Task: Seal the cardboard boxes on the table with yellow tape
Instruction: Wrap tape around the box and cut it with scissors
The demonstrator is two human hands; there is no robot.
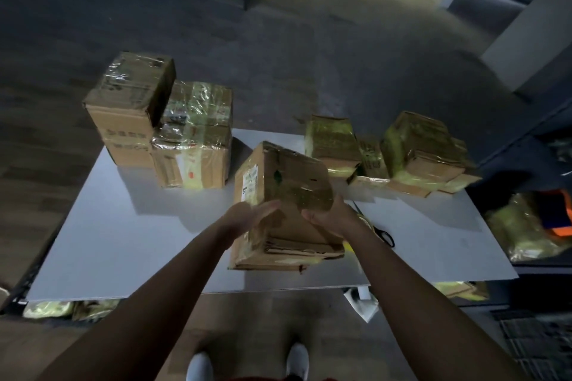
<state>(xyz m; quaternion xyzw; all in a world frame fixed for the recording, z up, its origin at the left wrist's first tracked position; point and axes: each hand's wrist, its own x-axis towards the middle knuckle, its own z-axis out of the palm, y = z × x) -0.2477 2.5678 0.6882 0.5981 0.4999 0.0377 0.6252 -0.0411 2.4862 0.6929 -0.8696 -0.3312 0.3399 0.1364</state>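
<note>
Box (288, 182) stands tilted on the table (123, 241), mid-width and close to the front edge, with both of my hands on it. My left hand (247, 213) is pressed flat to its left face with fingers straight, and my right hand (328, 213) has its fingers curled round the near-right corner. Scissors (385, 235) lie just right of my right wrist; box stack (136, 108) is at the back-left corner and yellow-taped boxes (421, 148) at the back-right.
</note>
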